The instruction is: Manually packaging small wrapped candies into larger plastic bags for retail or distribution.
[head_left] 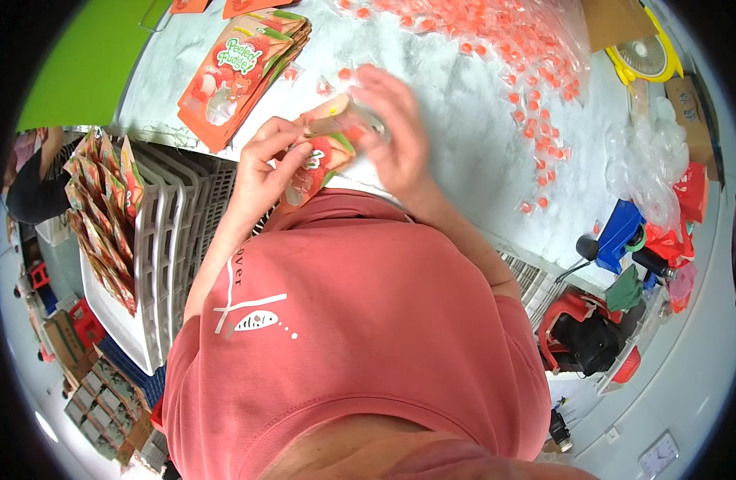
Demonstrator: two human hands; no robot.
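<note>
As a person in a coral shirt (368, 320) stands at the near edge of the table (456, 136), the left hand (264, 164) pinches a printed pouch (308, 182) close to that edge, its grip closed between thumb and fingers. The hold, at one side, probably keeps the pouch steady and leaves the end facing the right hand (396, 132) clear. That hand is at that end, fingers spread and blurred; whether its grip has hold of anything cannot be told.

Toward the table's near left corner lies a stack (240, 76) of flat pouches, face up and overlapping, likely set there for the left hand's reach. Wrapped sweets (536, 120) fan from the far edge down the right half beside a clear bag (572, 40), perhaps spread thin for easy picking. Off the left edge, upright pouches (104, 216) crowd a crate (148, 240), apparently stood on end to save room.

The pouch is thin, pliable film in red and green; those in the stack have a see-through window. The sweets are small, round and orange-red inside crinkled wrappers. Rigid, slotted plastic forms the crate, while a pale, wrinkled surface tops the table.
</note>
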